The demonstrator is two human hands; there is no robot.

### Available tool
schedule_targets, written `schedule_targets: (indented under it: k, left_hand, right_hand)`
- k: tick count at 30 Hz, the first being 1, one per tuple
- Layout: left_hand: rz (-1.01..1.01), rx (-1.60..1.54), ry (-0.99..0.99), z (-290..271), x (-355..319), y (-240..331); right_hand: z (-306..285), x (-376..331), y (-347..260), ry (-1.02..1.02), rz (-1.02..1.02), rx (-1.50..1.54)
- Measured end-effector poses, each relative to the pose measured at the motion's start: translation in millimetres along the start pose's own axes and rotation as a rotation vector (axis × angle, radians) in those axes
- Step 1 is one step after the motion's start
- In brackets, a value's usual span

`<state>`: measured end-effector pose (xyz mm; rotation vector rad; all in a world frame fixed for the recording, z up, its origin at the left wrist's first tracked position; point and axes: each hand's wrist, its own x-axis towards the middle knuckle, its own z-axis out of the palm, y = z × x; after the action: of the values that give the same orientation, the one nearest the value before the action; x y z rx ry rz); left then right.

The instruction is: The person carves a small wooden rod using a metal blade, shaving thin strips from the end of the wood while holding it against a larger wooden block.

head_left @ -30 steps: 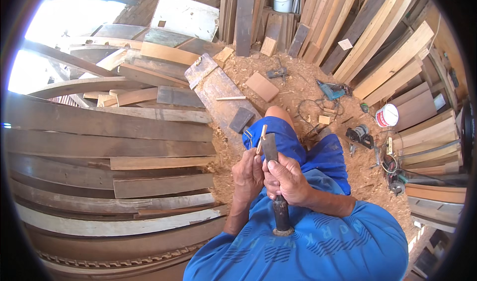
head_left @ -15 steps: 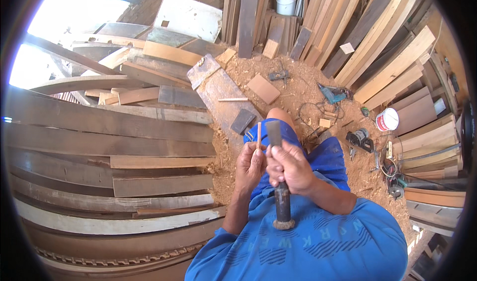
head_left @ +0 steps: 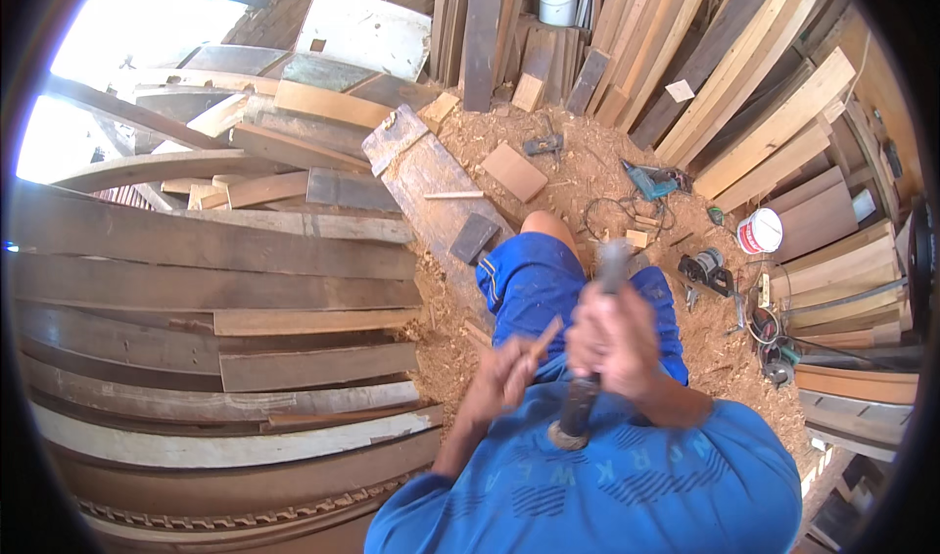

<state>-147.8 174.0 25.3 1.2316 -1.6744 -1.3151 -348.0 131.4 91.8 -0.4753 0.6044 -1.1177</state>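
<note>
My left hand point(head_left: 501, 378) is closed on a thin wooden stick point(head_left: 546, 337), which points up and to the right in front of my shirt. Beside it, my right hand point(head_left: 615, 341) grips a wide chisel point(head_left: 580, 405) around the upper handle and base of the blade. The blade tilts up and away, blurred by motion, and the dark handle's butt end is close to my shirt. A gap lies between the stick and the chisel. Past my knees, a sawdust-strewn plank point(head_left: 421, 167) bears another thin stick point(head_left: 454, 195) and a dark block point(head_left: 474, 238).
Long boards point(head_left: 215, 270) are stacked along the left, and timber point(head_left: 744, 94) leans at the right. On the shavings-covered floor lie a flat wood piece point(head_left: 514, 171), a teal power tool point(head_left: 650, 182), a dark power tool point(head_left: 707, 272) and cables. A white bucket point(head_left: 760, 232) stands at right.
My right hand has swung the chisel to the right, its blade now tilted that way. My left hand has moved lower, and the stick has gone from upright to slanting right.
</note>
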Motion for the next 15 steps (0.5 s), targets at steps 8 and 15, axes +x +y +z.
schedule_targets:
  k: [8, 15]
  left_hand:
    - [-0.104, -0.202, 0.26, 4.3, 26.6, -17.7]
    - [-0.178, -0.426, 0.075, 2.2, 47.1, -4.5]
  right_hand:
    - [-10.9, 47.5, -5.0, 0.04, -0.06, -0.599]
    - [-23.3, 65.7, -10.7, 0.036, -0.139, -0.87]
